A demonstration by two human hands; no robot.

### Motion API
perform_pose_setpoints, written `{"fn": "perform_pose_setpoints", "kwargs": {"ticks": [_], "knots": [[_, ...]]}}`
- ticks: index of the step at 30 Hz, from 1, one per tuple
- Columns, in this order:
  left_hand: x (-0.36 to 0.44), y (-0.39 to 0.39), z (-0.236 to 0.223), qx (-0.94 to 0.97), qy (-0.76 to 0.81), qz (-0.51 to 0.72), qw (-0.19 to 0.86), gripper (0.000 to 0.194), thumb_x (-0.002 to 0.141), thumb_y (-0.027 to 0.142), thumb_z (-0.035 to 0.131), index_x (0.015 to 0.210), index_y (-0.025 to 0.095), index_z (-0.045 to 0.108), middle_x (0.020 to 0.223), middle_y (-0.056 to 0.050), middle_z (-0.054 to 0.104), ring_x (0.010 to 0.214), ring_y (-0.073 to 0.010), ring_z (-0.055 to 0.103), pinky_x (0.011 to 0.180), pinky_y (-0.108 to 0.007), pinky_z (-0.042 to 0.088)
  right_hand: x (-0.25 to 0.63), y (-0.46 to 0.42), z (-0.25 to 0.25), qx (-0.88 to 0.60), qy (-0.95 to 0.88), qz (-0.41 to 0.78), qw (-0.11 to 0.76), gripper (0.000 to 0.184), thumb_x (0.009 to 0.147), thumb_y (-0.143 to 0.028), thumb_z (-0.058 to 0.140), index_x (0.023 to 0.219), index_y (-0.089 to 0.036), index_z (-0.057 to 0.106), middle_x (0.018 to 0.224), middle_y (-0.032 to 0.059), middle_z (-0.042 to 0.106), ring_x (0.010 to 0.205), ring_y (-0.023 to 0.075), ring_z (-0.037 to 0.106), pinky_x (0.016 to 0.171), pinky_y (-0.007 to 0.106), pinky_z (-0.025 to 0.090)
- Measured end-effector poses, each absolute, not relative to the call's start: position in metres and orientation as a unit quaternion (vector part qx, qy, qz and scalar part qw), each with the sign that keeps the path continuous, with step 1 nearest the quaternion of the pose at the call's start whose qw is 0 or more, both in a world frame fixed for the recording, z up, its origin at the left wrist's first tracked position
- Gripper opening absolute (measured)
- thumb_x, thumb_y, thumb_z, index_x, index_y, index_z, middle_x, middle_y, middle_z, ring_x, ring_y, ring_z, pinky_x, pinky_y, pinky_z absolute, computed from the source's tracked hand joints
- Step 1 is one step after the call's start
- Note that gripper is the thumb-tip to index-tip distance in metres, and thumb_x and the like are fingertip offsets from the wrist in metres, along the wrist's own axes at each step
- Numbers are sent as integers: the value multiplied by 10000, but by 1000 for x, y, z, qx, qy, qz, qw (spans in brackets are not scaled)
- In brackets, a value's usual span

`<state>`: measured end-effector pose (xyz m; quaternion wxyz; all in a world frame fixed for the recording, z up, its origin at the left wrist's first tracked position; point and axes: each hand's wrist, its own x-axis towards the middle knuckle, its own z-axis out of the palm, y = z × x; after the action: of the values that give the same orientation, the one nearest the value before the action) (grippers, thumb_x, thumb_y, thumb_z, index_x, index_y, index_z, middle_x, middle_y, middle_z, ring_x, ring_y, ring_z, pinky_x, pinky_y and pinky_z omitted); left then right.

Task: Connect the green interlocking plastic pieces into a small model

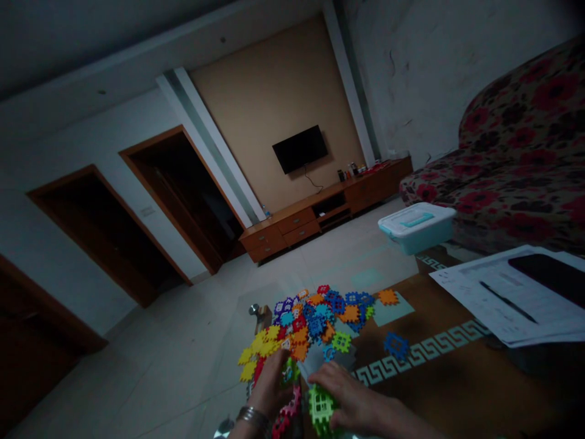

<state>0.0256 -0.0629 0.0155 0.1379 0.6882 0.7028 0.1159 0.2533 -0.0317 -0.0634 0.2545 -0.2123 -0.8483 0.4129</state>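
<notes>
**Work state.** 2 bare hands work at the near edge of a heap of interlocking plastic puzzle blocks [311, 323] in yellow, orange, blue, purple and red. Only a few blocks appear joined: a bright green block cluster [321, 410] and a pink-and-red block strip [287, 411], both at the hands. Most blocks lie loose in the heap, although some joins inside it cannot be confirmed. A blue block [395, 346] and an orange block [388, 297] lie apart from the heap.

**Grip state.** The right hand [347, 396] has its grip closed around the green block cluster. The left hand [267, 387], with a metal bracelet [253, 417] at the wrist, is curled directly above the pink-and-red block strip, beside a green block [290, 371]. Whether its grip is closed on either part cannot be determined from this view.

**Surroundings.** The heap rests on a glass-topped desk [434, 317] with a Greek-key border [411, 356]. No object stands between the hands and the heap. Printed papers [503, 296] with a black pen [507, 302] and a dark phone or tablet [553, 274] lie well to the right. Beyond them are a teal-lidded plastic storage box [417, 227] and a red floral sofa [525, 152].
</notes>
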Motion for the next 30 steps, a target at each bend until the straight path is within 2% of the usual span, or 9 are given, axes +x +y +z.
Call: {"fn": "perform_pose_setpoints", "kwargs": {"ticks": [4,7,9,15,18,21,24,27,30], "knots": [[39,-80,18,698,686,122,162,555,645,93,542,1186,217,564,1257,-93,629,1175,-244,569,1036,-353,447,254,-20,-67,-228,-842,402,277,682,659,-144,798,1290,-266,572,1301,79,585,1224,281,500,1074,391,356],[60,-84,13,712,666,102,196,591,664,102,544,1240,234,543,1299,-77,607,1210,-218,546,1054,-323,425,261,0,-71,-297,-824,374,304,521,754,-70,649,1240,-255,609,1313,84,597,1240,264,505,1078,404,360],[69,-83,4,721,657,61,210,629,625,90,554,1234,247,552,1284,-55,616,1192,-199,552,1033,-293,427,263,14,-78,-361,-814,340,303,500,772,-7,543,1211,-229,628,1312,93,601,1246,257,510,1085,417,356],[76,-65,-7,727,669,32,152,608,607,104,593,1193,267,604,1324,-54,600,1253,-234,515,1049,-340,401,246,31,-94,-520,-789,237,225,400,800,-102,617,1189,-190,651,1347,132,576,1262,317,485,1067,414,364],[78,-53,6,723,677,62,122,542,670,115,560,1192,251,609,1334,-75,593,1270,-242,506,1061,-368,394,243,28,-84,-535,-799,213,174,369,772,-120,650,1126,-224,671,1232,108,636,1197,321,518,1036,419,377],[76,-40,16,724,675,108,92,465,738,163,526,1189,243,611,1321,-82,602,1271,-243,511,1053,-395,406,248,24,-67,-555,-785,222,166,395,745,-112,650,1131,-195,652,1212,136,619,1176,333,512,1014,431,377],[67,-27,16,713,676,181,40,395,771,199,500,1144,233,626,1259,-87,634,1221,-248,551,1030,-420,431,252,13,-55,-510,-782,283,219,442,712,-122,641,1149,-182,616,1224,130,575,1183,316,487,999,410,380],[59,-14,18,694,677,243,-6,346,769,206,480,1080,221,633,1148,-83,673,1114,-246,606,986,-431,466,249,-4,-51,-371,-804,363,291,511,686,-156,665,1184,-224,571,1247,81,533,1188,261,466,1008,358,370],[61,-1,31,699,674,239,-14,313,801,227,457,1069,205,617,1121,-85,678,1097,-236,613,980,-415,477,244,-20,-55,-267,-828,398,292,499,683,-193,705,1162,-232,574,1227,60,527,1158,246,469,1005,353,369]]}}
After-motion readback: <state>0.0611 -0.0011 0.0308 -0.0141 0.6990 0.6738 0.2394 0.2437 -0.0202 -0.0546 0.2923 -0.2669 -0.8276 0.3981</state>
